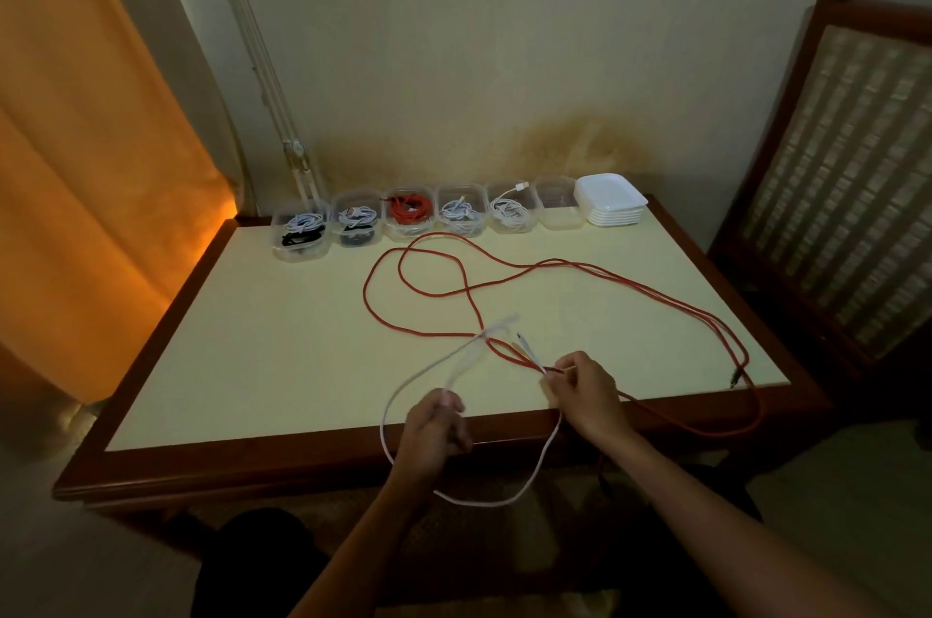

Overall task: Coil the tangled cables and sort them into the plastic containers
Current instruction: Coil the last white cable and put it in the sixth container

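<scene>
Over the near edge of the table [282, 365] we pinch the white cable [547, 453] in our left hand [434, 431], its loop hanging below that edge; our right hand [587, 393] pinches the red cable [630, 282] sprawled across the tabletop, with the plastic containers [411, 211] along the table's far edge

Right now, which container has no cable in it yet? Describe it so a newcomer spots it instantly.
Follow the row of clear plastic containers along the table's far edge, by the wall. The empty container is the last one at the right end, right beside the stack of white lids. Every other one in the row holds coiled cable; this one shows only its bare bottom.
</scene>
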